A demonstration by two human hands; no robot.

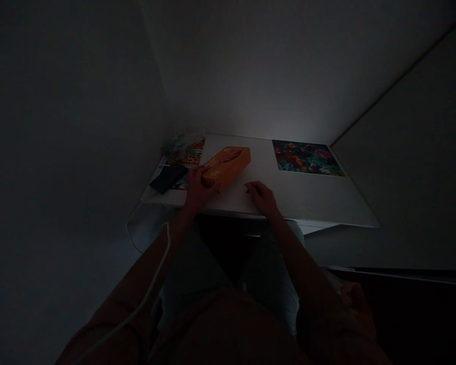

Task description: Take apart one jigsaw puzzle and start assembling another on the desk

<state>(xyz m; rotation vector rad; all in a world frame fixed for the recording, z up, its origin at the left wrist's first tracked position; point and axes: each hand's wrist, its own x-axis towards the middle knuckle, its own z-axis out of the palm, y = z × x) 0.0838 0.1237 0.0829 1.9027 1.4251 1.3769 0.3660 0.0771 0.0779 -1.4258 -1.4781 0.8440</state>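
An orange box (230, 170) with pink and white print stands at a slant on the white table (247, 200), left of the middle. My left hand (199, 190) grips its near end, thumb on the right side and fingers on the left. To the right of the box, apart from it, my right hand (262, 196) rests by the table's front edge with its fingers curled in. Whether anything small sits between those fingertips is too dark to make out. Close to my left hand lies a dark, flat item (168, 178), perhaps a pouch.
A colourful patterned mat (307, 158) lies at the back right of the table. Another patterned sheet (193, 154) is at the left, with crumpled clear plastic (182, 142) on it. Walls close in behind and at the left. A pale cable (161, 274) runs along my left arm.
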